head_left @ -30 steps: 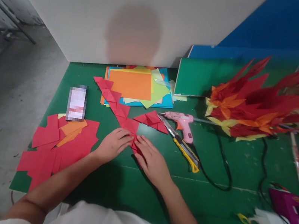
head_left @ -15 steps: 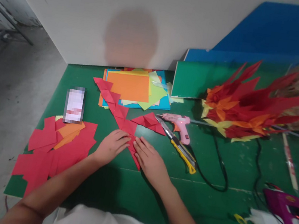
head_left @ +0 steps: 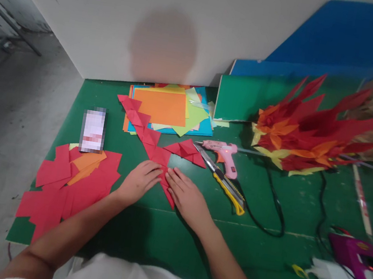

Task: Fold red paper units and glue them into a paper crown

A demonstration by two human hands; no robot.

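A strip of folded red paper (head_left: 160, 155) lies slantwise on the green table, its pointed lower end towards me. My left hand (head_left: 141, 180) is closed at the strip's left edge, thumb and fingertips together on the paper. From the other side my right hand (head_left: 186, 198) rests on the same strip, fingers stretched and flat over the fold. A chain of folded red triangles (head_left: 136, 117) runs up and left from there. Another folded red piece (head_left: 186, 152) sits just beyond my right fingers. Part of the paper is hidden under both hands.
Right of my hands lie a yellow utility knife (head_left: 229, 191) and a pink glue gun (head_left: 222, 151) with a black cord. Red paper pieces (head_left: 84, 189) and a phone (head_left: 93, 130) are at left, coloured sheets (head_left: 159, 107) behind. A red paper flame-like model (head_left: 310, 135) stands far right.
Both hands stay on the red strip. My right fingers have shifted very slightly left, and the view has moved a touch; everything else looks the same.
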